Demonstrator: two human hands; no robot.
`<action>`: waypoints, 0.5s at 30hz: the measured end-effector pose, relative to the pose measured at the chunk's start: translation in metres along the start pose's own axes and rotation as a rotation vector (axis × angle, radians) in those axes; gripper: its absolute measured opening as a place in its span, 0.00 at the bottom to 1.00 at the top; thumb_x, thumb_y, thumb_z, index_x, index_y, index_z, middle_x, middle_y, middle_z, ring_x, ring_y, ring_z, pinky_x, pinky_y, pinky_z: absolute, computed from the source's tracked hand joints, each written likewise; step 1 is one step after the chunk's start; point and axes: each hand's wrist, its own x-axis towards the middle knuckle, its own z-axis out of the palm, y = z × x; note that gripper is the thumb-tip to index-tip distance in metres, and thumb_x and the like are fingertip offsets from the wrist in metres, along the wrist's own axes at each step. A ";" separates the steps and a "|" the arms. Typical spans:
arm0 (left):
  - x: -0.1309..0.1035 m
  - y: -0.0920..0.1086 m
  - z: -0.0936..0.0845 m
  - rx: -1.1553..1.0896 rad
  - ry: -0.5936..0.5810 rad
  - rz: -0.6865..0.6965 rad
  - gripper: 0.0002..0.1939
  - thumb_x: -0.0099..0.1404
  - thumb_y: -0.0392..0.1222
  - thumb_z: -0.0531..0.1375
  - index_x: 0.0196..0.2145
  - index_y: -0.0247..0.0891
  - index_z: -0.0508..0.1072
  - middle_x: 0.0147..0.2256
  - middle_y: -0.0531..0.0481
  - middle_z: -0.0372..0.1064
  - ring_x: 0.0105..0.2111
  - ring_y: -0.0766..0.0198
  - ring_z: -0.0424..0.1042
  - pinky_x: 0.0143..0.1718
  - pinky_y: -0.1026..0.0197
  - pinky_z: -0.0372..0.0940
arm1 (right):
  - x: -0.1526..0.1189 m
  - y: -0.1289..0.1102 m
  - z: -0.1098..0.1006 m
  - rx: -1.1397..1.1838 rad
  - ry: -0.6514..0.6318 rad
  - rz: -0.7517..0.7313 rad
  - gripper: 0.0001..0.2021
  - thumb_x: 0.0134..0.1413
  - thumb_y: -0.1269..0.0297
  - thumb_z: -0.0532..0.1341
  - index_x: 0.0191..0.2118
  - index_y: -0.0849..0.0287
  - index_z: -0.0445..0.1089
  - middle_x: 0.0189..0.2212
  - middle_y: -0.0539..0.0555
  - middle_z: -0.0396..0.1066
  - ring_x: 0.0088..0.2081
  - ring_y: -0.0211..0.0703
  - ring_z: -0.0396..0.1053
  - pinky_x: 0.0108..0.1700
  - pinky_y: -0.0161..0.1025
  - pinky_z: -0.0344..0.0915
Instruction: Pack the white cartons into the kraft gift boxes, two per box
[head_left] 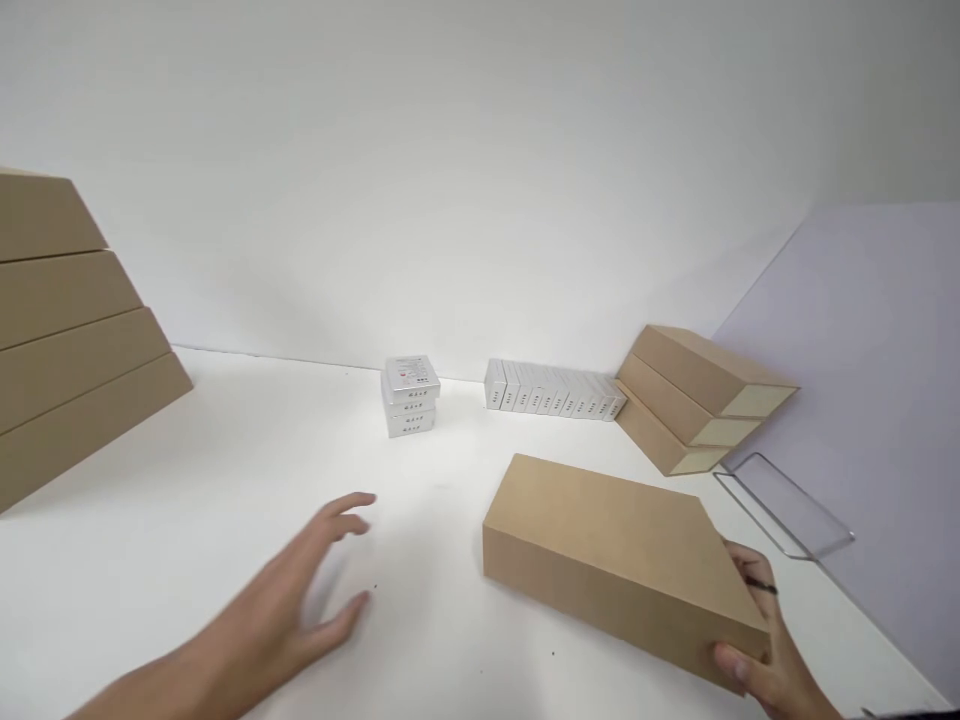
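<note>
A flat brown cardboard box (600,540) is at the lower right, closed, tilted a little with its right end nearer to me. My right hand (761,630) grips its right end, thumb on the near side and fingers behind; a dark ring is on one finger. My left hand (307,580) holds nothing; its fingers are apart and curved, over the white table to the left of the box, not touching it.
Brown boxes (67,330) are stacked at the left. Small white boxes (411,395) form a pile at the back, with a row of white boxes (551,390) beside it. More brown boxes (690,400) and a wire frame (787,510) are at the right.
</note>
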 end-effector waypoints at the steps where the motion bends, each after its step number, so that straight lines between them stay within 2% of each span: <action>1: 0.004 0.013 0.008 -0.051 -0.083 -0.025 0.35 0.62 0.55 0.65 0.63 0.68 0.56 0.67 0.52 0.62 0.60 0.43 0.71 0.57 0.43 0.72 | -0.002 0.004 0.008 0.046 -0.069 0.022 0.41 0.34 0.34 0.72 0.50 0.53 0.63 0.54 0.62 0.66 0.56 0.62 0.68 0.50 0.52 0.73; 3: 0.010 0.032 0.022 -0.149 -0.223 -0.058 0.38 0.62 0.57 0.66 0.65 0.61 0.53 0.67 0.46 0.59 0.63 0.44 0.68 0.61 0.43 0.68 | -0.003 0.011 0.018 0.110 -0.156 0.047 0.38 0.40 0.40 0.72 0.55 0.52 0.62 0.57 0.62 0.66 0.60 0.61 0.66 0.54 0.52 0.71; 4: 0.013 0.040 0.027 -0.197 -0.274 -0.064 0.37 0.63 0.57 0.66 0.64 0.59 0.54 0.66 0.45 0.59 0.63 0.45 0.67 0.62 0.44 0.66 | -0.004 0.014 0.022 0.126 -0.201 0.062 0.36 0.43 0.43 0.73 0.55 0.52 0.62 0.59 0.62 0.65 0.62 0.60 0.64 0.57 0.52 0.69; 7: 0.020 0.056 0.040 -0.315 -0.327 -0.077 0.22 0.67 0.52 0.62 0.55 0.52 0.60 0.57 0.47 0.67 0.56 0.51 0.69 0.60 0.45 0.65 | -0.012 0.014 0.033 0.100 -0.310 0.173 0.30 0.49 0.44 0.70 0.54 0.52 0.63 0.62 0.63 0.64 0.64 0.59 0.63 0.63 0.56 0.63; 10: 0.027 0.070 0.050 -0.379 -0.296 -0.097 0.12 0.67 0.47 0.61 0.45 0.46 0.63 0.47 0.50 0.71 0.48 0.54 0.70 0.53 0.49 0.66 | -0.029 -0.002 0.052 -0.055 -0.163 0.297 0.36 0.50 0.36 0.66 0.58 0.50 0.59 0.57 0.61 0.68 0.62 0.59 0.64 0.67 0.62 0.55; 11: 0.029 0.075 0.053 -0.394 -0.269 -0.113 0.10 0.66 0.45 0.61 0.42 0.45 0.63 0.44 0.50 0.71 0.46 0.55 0.70 0.50 0.51 0.65 | -0.035 -0.008 0.060 -0.093 -0.102 0.316 0.37 0.49 0.34 0.65 0.58 0.50 0.58 0.54 0.60 0.69 0.60 0.59 0.65 0.66 0.62 0.56; 13: 0.033 0.082 0.058 -0.421 -0.229 -0.154 0.08 0.65 0.44 0.60 0.35 0.43 0.62 0.38 0.51 0.70 0.40 0.56 0.69 0.44 0.53 0.64 | -0.044 -0.018 0.075 -0.111 0.009 0.346 0.37 0.47 0.31 0.63 0.54 0.51 0.57 0.50 0.58 0.68 0.55 0.58 0.68 0.61 0.59 0.62; 15: 0.034 0.088 0.062 -0.436 -0.230 -0.181 0.11 0.64 0.44 0.61 0.31 0.43 0.60 0.34 0.52 0.68 0.36 0.58 0.67 0.39 0.55 0.62 | -0.048 -0.019 0.085 -0.123 0.108 0.375 0.38 0.44 0.30 0.65 0.51 0.52 0.56 0.46 0.56 0.66 0.49 0.54 0.70 0.54 0.54 0.68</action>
